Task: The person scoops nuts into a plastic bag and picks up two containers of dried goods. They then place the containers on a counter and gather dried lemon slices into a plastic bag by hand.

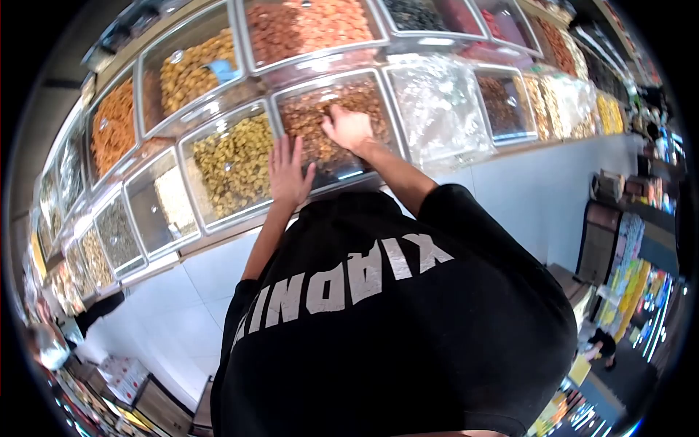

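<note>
In the head view a clear bin of brown dried fruit (307,131) lies in front of me. My right hand (349,129) is over the fruit inside it, fingers bent; whether they hold a piece is hidden. My left hand (290,171) rests with spread fingers on the bin's left front corner, holding nothing. Left of it is a bin of yellow-green raisins (233,164). A crumpled clear plastic bag (439,109) covers the bin on the right.
Behind stand bins of reddish dried fruit (309,28) and yellow-brown dried fruit (196,69). Orange strips (113,131) fill a bin at the left. White panels (539,197) form the counter front. A person (602,345) is far off at the right.
</note>
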Tool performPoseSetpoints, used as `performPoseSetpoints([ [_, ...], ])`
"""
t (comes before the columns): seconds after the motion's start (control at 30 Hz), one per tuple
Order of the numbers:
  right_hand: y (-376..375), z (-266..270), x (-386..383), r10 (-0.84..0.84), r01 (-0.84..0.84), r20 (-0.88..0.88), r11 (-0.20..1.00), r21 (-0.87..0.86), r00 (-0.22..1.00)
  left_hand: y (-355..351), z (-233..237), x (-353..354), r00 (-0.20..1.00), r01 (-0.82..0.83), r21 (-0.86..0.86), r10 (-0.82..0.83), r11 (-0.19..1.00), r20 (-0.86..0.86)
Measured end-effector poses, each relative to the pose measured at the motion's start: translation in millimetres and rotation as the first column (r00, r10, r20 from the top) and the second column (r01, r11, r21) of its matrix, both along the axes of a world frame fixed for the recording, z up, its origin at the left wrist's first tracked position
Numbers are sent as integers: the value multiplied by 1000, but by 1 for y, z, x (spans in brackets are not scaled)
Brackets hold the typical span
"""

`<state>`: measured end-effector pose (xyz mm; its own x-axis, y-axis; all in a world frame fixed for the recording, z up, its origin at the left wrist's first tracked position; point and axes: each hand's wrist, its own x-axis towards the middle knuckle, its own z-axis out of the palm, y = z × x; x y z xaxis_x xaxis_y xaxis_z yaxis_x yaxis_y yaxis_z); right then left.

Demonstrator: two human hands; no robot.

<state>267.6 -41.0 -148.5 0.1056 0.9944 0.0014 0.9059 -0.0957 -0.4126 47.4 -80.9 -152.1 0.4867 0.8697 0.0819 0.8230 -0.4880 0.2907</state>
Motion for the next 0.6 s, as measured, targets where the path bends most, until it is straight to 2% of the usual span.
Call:
performPoseSetpoints([
  [0.1, -3, 12, 9, 63, -66, -25, 993, -98, 998, -4, -2, 5, 1000, -2, -10, 2, 1000, 7],
  [0.17, -25, 35, 21, -55, 22, -227, 989, -145, 972, -12, 4, 12, 1000, 9, -31, -10, 999, -4],
  [0.2, -40, 35, 29, -152, 93, -353, 979, -180, 923, -18, 11, 18, 999, 27, -54, -26, 998, 21],
  [0.23, -61, 31, 38, -205, 169, -387, 978, -125, 899, -23, 16, 29, 998, 40, -78, -36, 996, 49],
  [0.3, -111, 34, 63, -224, 153, -453, 970, -188, 863, -34, 19, 58, 985, 119, -72, -108, 990, 136],
  [0.37, -158, 43, 93, -342, 120, -485, 894, -432, 805, -41, 31, 96, 962, 207, -82, -188, 975, 200],
  [0.43, -215, -23, 125, -161, 34, -610, 976, -214, 776, -48, 47, 149, 885, 372, -36, -343, 927, 315],
  [0.5, -246, -22, 157, -513, 138, -657, 834, -535, 553, -56, 58, 207, 823, 531, -132, -472, 837, 317],
  [0.53, -251, -14, 178, -669, 175, -629, 727, -664, 396, -63, 50, 234, 780, 574, -32, -535, 818, 326],
  [0.57, -255, -4, 198, -722, 225, -656, 692, -685, 220, -71, 33, 258, 734, 610, 66, -594, 790, 329],
  [0.6, -257, 3, 212, -674, 314, -734, 717, -622, 87, -74, 15, 280, 704, 640, 74, -622, 765, 343],
])
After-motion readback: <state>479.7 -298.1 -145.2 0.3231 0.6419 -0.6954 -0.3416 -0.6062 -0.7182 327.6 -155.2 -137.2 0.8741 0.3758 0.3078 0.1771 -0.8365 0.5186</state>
